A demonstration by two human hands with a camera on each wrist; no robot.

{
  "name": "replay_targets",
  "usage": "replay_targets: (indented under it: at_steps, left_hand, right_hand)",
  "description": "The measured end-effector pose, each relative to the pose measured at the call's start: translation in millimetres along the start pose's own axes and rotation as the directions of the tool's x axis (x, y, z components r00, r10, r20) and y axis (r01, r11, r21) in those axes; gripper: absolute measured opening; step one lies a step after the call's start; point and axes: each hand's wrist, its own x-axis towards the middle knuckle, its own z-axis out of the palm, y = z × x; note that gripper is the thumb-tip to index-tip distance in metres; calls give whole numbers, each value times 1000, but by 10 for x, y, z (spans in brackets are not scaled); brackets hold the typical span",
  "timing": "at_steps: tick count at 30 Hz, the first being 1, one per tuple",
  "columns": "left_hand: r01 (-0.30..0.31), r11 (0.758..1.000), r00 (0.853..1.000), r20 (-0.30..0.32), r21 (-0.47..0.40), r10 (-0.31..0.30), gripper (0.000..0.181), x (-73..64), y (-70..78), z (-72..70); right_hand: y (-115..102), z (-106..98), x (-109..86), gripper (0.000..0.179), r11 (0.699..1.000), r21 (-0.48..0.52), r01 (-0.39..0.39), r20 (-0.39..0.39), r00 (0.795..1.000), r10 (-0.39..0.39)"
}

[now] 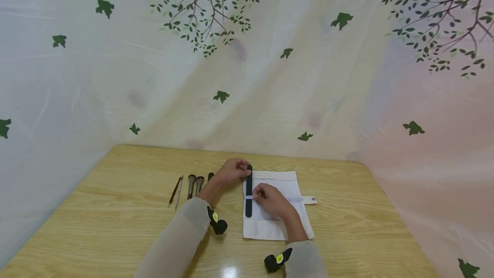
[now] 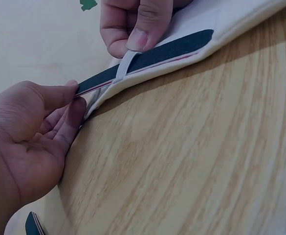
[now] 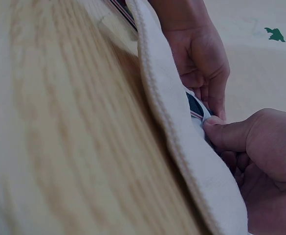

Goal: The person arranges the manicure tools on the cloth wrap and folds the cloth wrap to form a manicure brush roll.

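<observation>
A black nail file with a thin pink line along its edge lies lengthwise on the left side of a white fabric pouch. It passes under a narrow white elastic band. My left hand pinches the file's far end between thumb and fingers, at the pouch's far left corner. Just right of the file, my right hand pinches the elastic band with thumb and forefinger, as the left wrist view shows. In the right wrist view, the pouch's stitched edge hides part of the file.
Left of the pouch lie two makeup brushes, two thin slender tools and another black file, partly behind the left forearm. A strap with a snap sticks out on the pouch's right. A printed curtain hangs behind the wooden table.
</observation>
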Motion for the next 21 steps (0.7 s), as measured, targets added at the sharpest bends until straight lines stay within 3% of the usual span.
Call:
replay_targets:
  at_steps: [6, 14, 21]
  left_hand:
    - [1, 1000, 1000, 0, -18, -1, 28, -23, -5, 4]
    - [-72, 997, 997, 1, -24, 72, 19, -34, -7, 5]
    - [-85, 996, 996, -1, -39, 85, 18, -30, -22, 3]
  right_hand:
    - [-9, 1, -12, 8, 1000, 4, -8, -1, 1000, 8]
    - [-4, 3, -16, 7, 1000, -1, 19, -12, 1000, -19]
    - [14, -4, -7, 8, 1000, 6, 22, -5, 1000, -22]
